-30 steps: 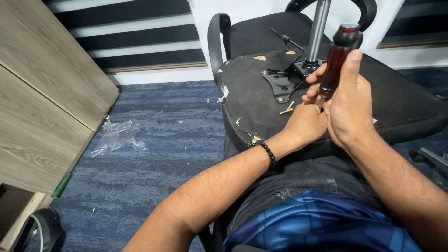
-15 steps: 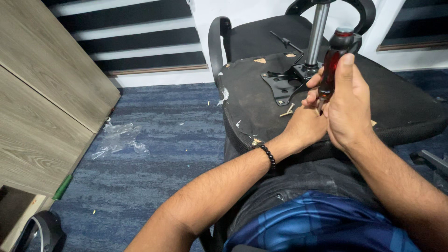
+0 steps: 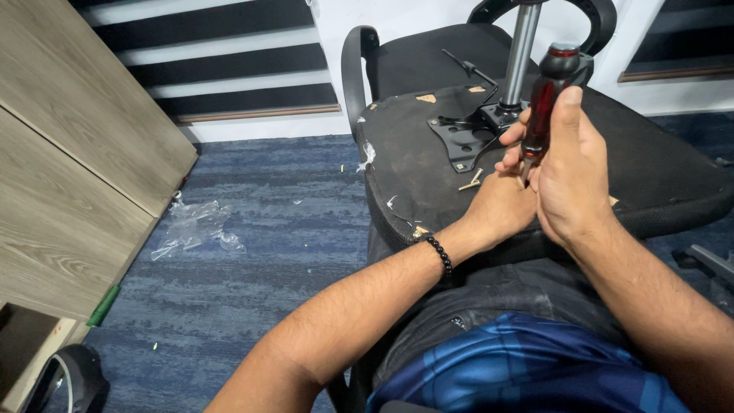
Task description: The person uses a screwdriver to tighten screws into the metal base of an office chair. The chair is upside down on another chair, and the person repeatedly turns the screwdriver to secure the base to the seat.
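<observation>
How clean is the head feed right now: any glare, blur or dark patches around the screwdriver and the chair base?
Head view: sharp overall, evenly lit by soft light. The screwdriver handle shows small highlights, and the chrome chair column has a bright streak. The right hand and left hand are in focus and hide the tip. The underside of the seat is dark but readable. Straight edges bow slightly at the frame sides.

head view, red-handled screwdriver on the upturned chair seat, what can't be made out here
- Head view: tip of the red-handled screwdriver, hidden behind the right hand and left hand.
- Any screw under it: covered by the fingers.
- Silver chair column: top cut off by the frame edge.
</observation>
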